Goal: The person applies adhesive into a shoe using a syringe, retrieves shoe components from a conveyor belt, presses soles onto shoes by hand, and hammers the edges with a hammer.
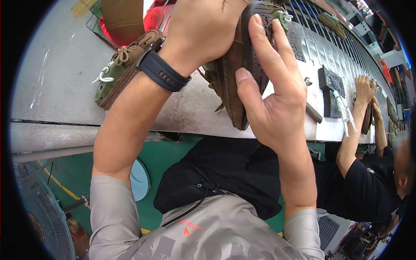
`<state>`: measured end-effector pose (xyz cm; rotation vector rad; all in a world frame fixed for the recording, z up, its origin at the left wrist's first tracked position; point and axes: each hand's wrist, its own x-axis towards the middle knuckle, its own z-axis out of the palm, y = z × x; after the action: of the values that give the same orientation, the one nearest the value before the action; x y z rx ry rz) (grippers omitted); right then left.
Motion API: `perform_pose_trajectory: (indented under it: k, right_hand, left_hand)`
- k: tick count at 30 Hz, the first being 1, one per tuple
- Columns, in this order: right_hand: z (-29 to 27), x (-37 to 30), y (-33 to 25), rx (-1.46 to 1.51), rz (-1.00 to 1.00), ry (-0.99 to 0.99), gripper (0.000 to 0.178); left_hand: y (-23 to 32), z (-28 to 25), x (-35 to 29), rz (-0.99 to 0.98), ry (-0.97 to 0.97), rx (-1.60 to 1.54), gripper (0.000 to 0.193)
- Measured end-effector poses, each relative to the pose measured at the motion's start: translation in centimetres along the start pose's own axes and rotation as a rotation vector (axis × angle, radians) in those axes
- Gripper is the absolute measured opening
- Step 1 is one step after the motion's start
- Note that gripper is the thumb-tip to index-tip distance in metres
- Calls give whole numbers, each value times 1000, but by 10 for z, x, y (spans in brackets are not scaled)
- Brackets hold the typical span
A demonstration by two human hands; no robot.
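A brown lace-up shoe [232, 93] is held up above the worktable, its dark treaded sole turned toward my right side. My left hand [206, 32] is closed around the far part of the shoe, its fingers hidden behind the upper. On the sole side, my right hand [277, 89] grips the same shoe, fingers laid over the tread and thumb against the sole's edge. Left of my wrists, a second brown shoe [141, 54] rests on the table; a green piece [105, 85] with a white cord shows at its near end.
A red-lit box with a brown board [123, 21] stands far left. At right lie dark foam blocks [331, 82], white tubes [344, 110] and a tool handle [313, 113]. Beyond runs a slatted conveyor [355, 47]. A co-worker [364, 177] handles another shoe; a fan [45, 212] stands lower left.
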<state>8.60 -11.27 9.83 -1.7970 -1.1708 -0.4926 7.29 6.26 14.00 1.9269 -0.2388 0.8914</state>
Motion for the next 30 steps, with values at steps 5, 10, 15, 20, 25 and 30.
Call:
perform_pose_trajectory:
  k: [5,10,15,20,25,30]
  right_hand:
    - [-9,-7,13,49,24,-73,66]
    - [-6,-13,17,87,-29,-47,65]
    - [-4,-12,11,37,-12,-48,64]
    - [-6,-15,18,86,15,-57,66]
    - [2,-30,27,100,-9,-6,66]
    - [1,-30,28,105,-4,4,67]
  left_hand:
    - [-15,-1,4,0,-2,72,58]
    - [-17,1,5,20,7,20,58]
    - [-20,3,5,46,28,61,58]
    - [5,7,3,-93,-5,137,63]
    - [-17,4,2,-12,-11,193,65]
    - [-7,8,-1,5,13,285,63]
